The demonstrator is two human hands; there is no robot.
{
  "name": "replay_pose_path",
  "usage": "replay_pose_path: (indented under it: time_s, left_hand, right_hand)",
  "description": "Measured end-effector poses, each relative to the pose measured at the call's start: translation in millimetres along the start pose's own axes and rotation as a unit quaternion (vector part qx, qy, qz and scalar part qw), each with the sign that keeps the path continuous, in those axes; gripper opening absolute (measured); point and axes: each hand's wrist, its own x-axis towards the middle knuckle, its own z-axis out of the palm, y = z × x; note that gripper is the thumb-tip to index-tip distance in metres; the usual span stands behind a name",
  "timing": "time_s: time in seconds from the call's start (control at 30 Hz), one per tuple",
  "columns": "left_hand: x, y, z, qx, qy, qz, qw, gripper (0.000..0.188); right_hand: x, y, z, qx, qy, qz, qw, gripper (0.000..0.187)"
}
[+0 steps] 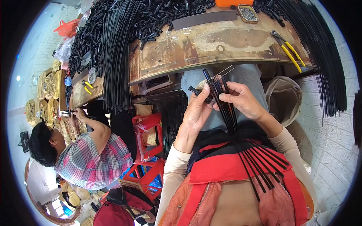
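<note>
Over my lap, a bundle of black umbrella ribs (229, 118) stands gathered between my hands. Its lower ends fan out across my red apron (215, 167). My left hand (197, 109) is closed round the upper part of the bundle, with a black plastic tube-shaped fitting (194, 90) sticking out by its fingers. From the right, my right hand (244, 102) pinches the ribs with thumb and fingers. Thin metal wires (225, 71) poke out above the hands, beside a short black tube (206, 74). Fingers hide where these parts meet.
Ahead is a worn wooden bench (211, 41) with yellow-handled pliers (288, 51), a dish of small metal parts (247, 14) and heaped black fittings (162, 17). Long black rods (118, 56) overhang its edge. At left, a co-worker (94, 158) sits near red stools (147, 150).
</note>
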Motion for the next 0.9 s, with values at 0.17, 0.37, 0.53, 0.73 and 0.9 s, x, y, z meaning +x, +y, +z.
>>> replay_pose_path:
  time_s: [0.17,0.37,0.53,0.73,0.9]
  left_hand:
    - [2,-1,5,0.036,0.009,-0.005,0.999,0.054]
    - [-7,-7,10,0.086,0.009,0.029,0.996,0.049]
    - [-7,-8,24,0.103,0.056,0.068,0.991,0.042]
    - [7,23,26,0.165,0.016,0.192,0.967,0.057]
    - [38,61,56,0.360,-0.101,0.134,0.918,0.052]
  right_hand:
    - [3,2,-4,0.080,-0.029,0.042,0.996,0.026]
    - [0,0,-2,0.081,-0.054,0.038,0.995,0.029]
    - [-4,7,5,0.063,-0.022,-0.018,0.998,0.034]
    - [-10,8,8,0.073,-0.017,-0.029,0.997,0.031]
    - [-15,4,10,0.028,-0.029,-0.040,0.998,0.029]
